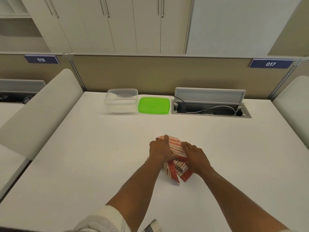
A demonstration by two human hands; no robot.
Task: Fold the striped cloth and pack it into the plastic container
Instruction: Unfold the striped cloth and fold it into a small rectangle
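A red-and-white striped cloth (175,148) lies bunched into a small bundle in the middle of the white table (83,156). My left hand (160,150) presses on its left side, fingers closed over the fabric. My right hand (195,158) grips its right side, and loose folds stick out below between my wrists. The clear plastic container (121,101) stands open at the back of the table, apart from both hands. Its green lid (153,105) lies flat just to the right of it.
An open cable box (210,108) with a raised flap and cables is sunk into the table at the back right. A beige partition (158,72) closes the far edge. White padded dividers (38,111) flank both sides. A small striped item (153,226) lies at the near edge.
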